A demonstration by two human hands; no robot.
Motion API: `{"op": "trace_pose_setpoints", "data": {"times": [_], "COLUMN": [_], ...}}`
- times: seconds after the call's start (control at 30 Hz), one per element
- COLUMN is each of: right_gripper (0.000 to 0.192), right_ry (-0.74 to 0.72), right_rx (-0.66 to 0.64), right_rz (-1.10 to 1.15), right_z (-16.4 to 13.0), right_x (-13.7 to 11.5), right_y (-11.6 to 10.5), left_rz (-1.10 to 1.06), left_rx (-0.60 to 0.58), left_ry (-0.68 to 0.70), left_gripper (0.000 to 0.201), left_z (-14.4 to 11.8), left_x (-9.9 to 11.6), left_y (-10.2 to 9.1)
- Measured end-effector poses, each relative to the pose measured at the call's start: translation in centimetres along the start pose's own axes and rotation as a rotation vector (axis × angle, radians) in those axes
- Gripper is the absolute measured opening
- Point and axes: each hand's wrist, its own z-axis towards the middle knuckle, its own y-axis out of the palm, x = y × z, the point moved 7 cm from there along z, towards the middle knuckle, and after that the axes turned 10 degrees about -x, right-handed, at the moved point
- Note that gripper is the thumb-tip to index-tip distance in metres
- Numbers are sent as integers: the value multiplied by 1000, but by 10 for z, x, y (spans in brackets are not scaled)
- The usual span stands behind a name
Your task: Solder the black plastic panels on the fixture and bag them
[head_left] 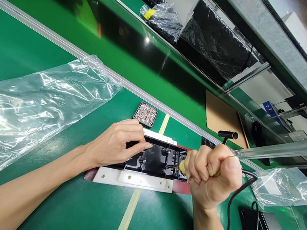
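Observation:
A long black plastic housing [156,158] with moulded ribs and posts lies in a white fixture [132,181] on the green bench. My left hand [119,142] rests over the housing's left end, its thumb stretched along the plastic and apart from the bent fingers. My right hand [211,172] is wrapped round a corded tool that looks like a soldering iron [182,167], with a yellowish front end and a thin metal tip. That tip points into the housing's right part; whether it touches cannot be seen. Beside my left fingers sits a small black tray [145,114] of tiny metal pieces.
Clear plastic sheeting [37,115] covers the bench at left. A metal rail [137,90] runs diagonally behind the fixture. A black cord [230,200] trails from my right hand. At lower right lie a plastic bag [285,187] and a black device [260,223].

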Motion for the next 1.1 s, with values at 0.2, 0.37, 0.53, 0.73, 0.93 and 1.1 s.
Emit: {"op": "trace_pose_setpoints", "data": {"times": [0.2, 0.37, 0.53, 0.73, 0.93, 1.1], "right_gripper": [45, 45, 44, 44, 45, 45], "right_ry": [7, -1, 4, 7, 6, 10], "right_rx": [2, 0, 1, 1, 3, 11], "right_rz": [4, -3, -7, -1, -7, -13], "right_z": [0, 1, 0, 0, 1, 1], "right_x": [0, 0, -1, 0, 0, -1], "right_y": [0, 0, 1, 0, 1, 0], "left_rz": [-2, -1, 0, -6, -2, -9], "left_rx": [1, -1, -1, -5, 1, 5], "left_ry": [-12, -9, -2, -11, -6, -5], "left_gripper": [28, 28, 29, 27, 27, 28], "left_z": [0, -1, -1, -1, -1, 0], "left_x": [-1, 0, 1, 0, 1, 1], "left_y": [1, 0, 0, 1, -1, -1]}}
